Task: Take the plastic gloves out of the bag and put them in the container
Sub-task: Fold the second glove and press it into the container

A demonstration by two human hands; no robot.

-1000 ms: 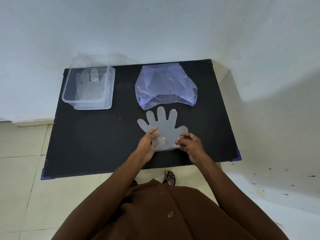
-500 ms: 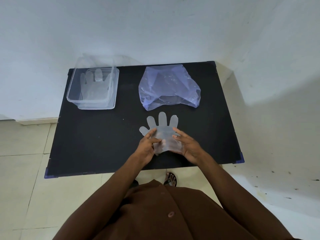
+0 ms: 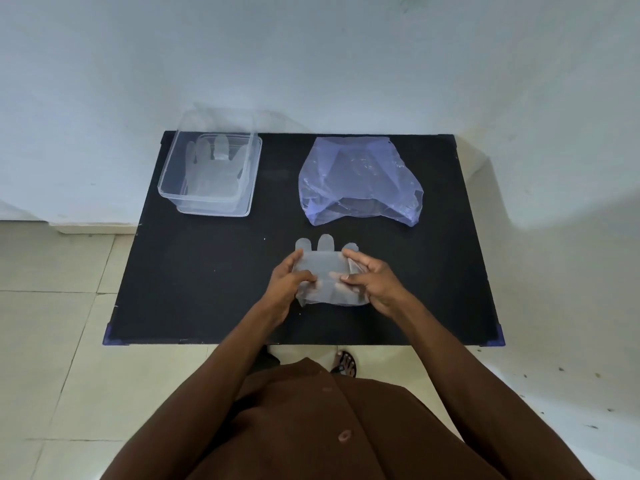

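Observation:
A translucent plastic glove (image 3: 325,265) lies on the black table (image 3: 194,278) near its front middle, its cuff folded up over the palm so only three fingertips show beyond the fold. My left hand (image 3: 289,284) pinches the glove's left side and my right hand (image 3: 372,280) pinches its right side. A crumpled bluish plastic bag (image 3: 360,181) sits behind the glove, its open mouth toward me. At the back left stands a clear rectangular container (image 3: 166,188) with another plastic glove (image 3: 213,171) lying flat inside.
The table stands against a white wall, with tiled floor to the left and in front. My sandalled foot (image 3: 344,363) shows just under the table's front edge.
The glove lay flat with all fingers spread a second ago. Both hands have since folded its cuff end up over the palm, shortening it.

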